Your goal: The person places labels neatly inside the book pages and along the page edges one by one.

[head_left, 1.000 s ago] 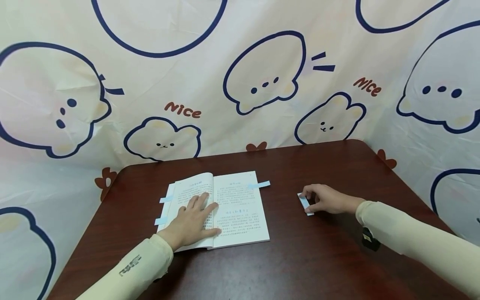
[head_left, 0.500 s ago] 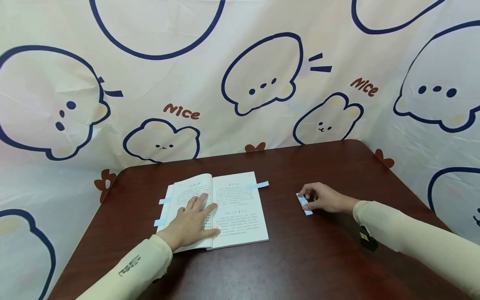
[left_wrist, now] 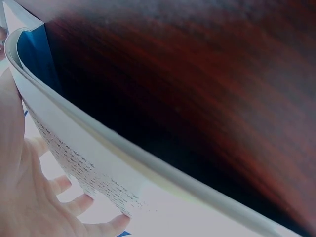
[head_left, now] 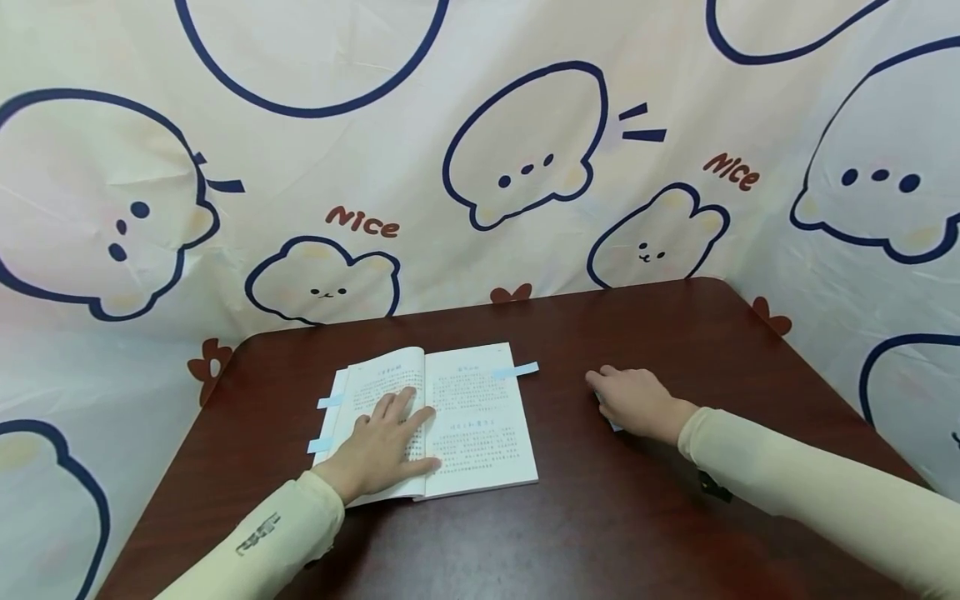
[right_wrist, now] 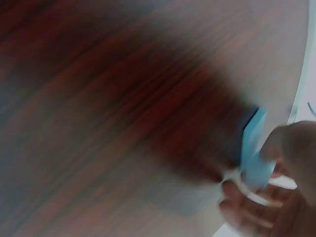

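Note:
An open book [head_left: 483, 433] with printed pages lies on the table, blue sticky tabs standing out from both sides. My left hand [head_left: 384, 450] rests on its left page with fingers spread, the thumb reaching across the fold. In the left wrist view the fingertips [left_wrist: 118, 224] lie against the printed page, whose edge bows up. Right of the book, my right hand [head_left: 637, 404] covers most of a small pad of blue sticky notes [right_wrist: 254, 131]. In the right wrist view, blurred, the thumb and fingers close around the pad.
Under everything is a dark red-brown wooden table [head_left: 480, 550]. One blue sticky tab [head_left: 517, 371] reaches past the book's right edge, and two blue tabs [head_left: 327, 402] show at the left. A cartoon-printed cloth [head_left: 525, 250] hangs around the back and sides.
My right hand has turned over the sticky note pad and shifted slightly left, hiding most of it from the head view. My left hand and the book have stayed in place.

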